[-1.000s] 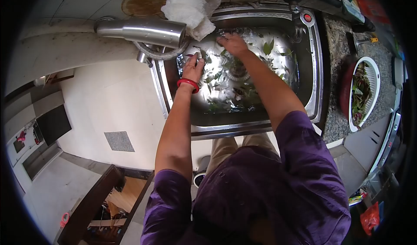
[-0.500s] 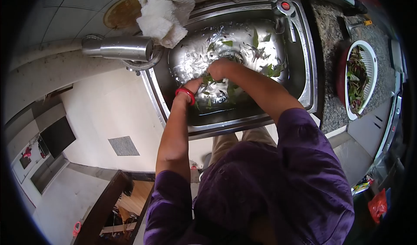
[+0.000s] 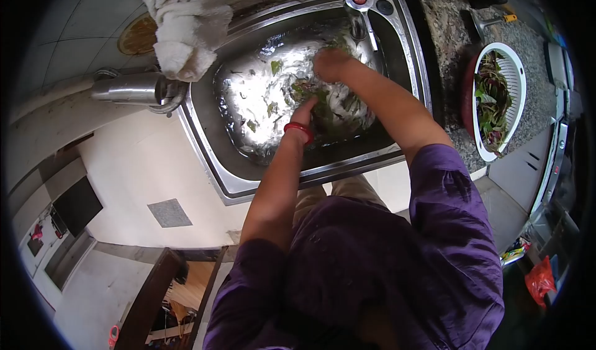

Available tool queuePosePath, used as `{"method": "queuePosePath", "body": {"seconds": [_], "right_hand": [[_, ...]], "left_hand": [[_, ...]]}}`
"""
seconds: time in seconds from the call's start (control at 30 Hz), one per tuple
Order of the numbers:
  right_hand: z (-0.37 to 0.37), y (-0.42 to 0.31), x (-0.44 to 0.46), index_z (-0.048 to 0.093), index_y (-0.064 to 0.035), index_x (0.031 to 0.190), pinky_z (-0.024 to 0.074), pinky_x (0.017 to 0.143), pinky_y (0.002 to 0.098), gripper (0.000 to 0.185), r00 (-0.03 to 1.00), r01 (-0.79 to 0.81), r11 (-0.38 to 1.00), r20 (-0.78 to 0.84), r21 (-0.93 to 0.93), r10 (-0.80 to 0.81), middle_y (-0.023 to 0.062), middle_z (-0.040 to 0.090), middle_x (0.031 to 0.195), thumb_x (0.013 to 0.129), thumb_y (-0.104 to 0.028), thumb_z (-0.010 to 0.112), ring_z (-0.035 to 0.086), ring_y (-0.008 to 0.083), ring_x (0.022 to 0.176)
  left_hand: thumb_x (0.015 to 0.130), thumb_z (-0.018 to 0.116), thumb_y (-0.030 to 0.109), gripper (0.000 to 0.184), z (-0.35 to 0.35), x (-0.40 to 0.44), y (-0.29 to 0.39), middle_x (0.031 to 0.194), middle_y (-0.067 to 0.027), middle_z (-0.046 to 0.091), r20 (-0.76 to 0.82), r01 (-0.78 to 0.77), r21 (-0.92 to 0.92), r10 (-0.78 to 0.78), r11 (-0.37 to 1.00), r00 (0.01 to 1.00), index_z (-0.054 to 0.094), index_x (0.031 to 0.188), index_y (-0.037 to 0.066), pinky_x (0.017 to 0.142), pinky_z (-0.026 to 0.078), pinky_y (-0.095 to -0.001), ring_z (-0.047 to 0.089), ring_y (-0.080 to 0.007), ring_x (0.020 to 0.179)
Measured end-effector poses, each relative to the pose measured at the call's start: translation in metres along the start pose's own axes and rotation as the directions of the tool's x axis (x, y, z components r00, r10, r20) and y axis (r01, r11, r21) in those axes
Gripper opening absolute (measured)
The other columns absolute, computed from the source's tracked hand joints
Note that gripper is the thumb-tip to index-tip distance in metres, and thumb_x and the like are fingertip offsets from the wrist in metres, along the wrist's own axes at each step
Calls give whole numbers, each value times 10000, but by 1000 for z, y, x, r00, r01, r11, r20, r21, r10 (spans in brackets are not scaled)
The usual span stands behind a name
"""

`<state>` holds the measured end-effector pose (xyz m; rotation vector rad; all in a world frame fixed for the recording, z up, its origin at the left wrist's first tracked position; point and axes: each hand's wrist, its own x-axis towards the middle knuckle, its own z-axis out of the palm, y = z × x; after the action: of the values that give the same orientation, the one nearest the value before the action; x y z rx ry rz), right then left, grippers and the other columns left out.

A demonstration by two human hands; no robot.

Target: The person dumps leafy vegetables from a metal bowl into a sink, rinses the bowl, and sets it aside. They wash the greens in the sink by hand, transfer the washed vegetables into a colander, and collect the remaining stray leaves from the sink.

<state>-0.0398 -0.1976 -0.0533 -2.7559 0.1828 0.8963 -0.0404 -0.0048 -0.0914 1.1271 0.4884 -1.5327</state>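
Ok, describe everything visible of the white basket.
The white basket looks plastic, with a smooth rim and slotted wall. It stands at the speckled counter, right of the sink, against or inside a dark red vessel. Green and reddish leafy stems lie in it. The left hand and right hand don't touch it.

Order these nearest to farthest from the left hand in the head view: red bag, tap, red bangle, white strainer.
1. Red bangle: behind the left hand
2. Tap: far side of the sink
3. White strainer: right-hand counter
4. Red bag: lower right
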Motion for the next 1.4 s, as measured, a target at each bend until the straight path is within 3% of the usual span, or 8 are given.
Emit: {"method": "queuePosePath", "body": {"seconds": [0.13,0.37,0.53,0.63,0.77,1.17,1.3,1.4], "right_hand": [[-31,17,-33,636,-12,990,464,842,375,322,933,-302,945,242,123,267,169,606,1057,726,-181,562,595,290,972],[31,50,-53,627,7,978,424,868,380,460,952,-226,919,273,324,138,213,591,1052,768,-386,513,567,327,988],[58,44,-76,606,10,1042,434,822,367,456,922,-136,899,385,417,-39,184,591,1085,807,-349,449,588,282,941],[63,21,-94,573,3,1110,435,810,383,446,841,-488,535,535,690,77,157,570,1130,824,-319,454,574,263,951],[72,-1,-98,532,-53,1146,459,713,370,378,788,-606,283,610,743,84,114,556,1095,858,-277,433,548,202,895],[55,-93,-120,578,-26,895,494,639,368,272,858,-207,-616,444,760,259,125,605,804,854,-244,420,596,242,687],[33,-135,-126,496,-3,1068,425,816,424,419,785,-268,160,119,950,609,229,503,1086,828,-345,471,531,354,972],[27,-153,-132,464,-48,1134,401,852,432,436,751,-117,357,-153,927,643,266,458,1075,819,-346,517,484,413,982]], "left_hand": [[822,561,380,378,10,34,-13,886,-66,623,-27,-46,-91,44,995,999,592,1025,63,707,475,-329,574,-215,752],[808,599,299,374,38,41,-18,943,-93,617,-19,-131,335,146,933,989,573,1050,14,723,483,-332,584,-207,827],[838,559,283,307,36,55,-41,887,-77,629,123,104,35,-108,994,987,591,999,23,694,486,-315,592,-195,762],[846,538,263,283,31,42,-37,900,-85,634,92,47,279,-75,959,993,595,988,25,709,499,-313,609,-206,775],[847,504,224,254,45,8,-31,900,-94,634,101,189,-1,-188,982,977,594,976,24,720,507,-324,615,-225,756],[848,487,190,212,27,-35,-35,883,-116,620,-138,-53,-316,9,947,990,579,952,29,752,490,-383,594,-257,782],[870,439,273,285,40,-77,-15,931,-107,605,4,-85,-465,98,881,995,571,970,41,820,458,-387,575,-260,854],[893,356,394,435,45,-104,-2,1032,-121,588,5,-170,-482,196,860,980,555,1039,36,905,410,-399,552,-276,955]]}}
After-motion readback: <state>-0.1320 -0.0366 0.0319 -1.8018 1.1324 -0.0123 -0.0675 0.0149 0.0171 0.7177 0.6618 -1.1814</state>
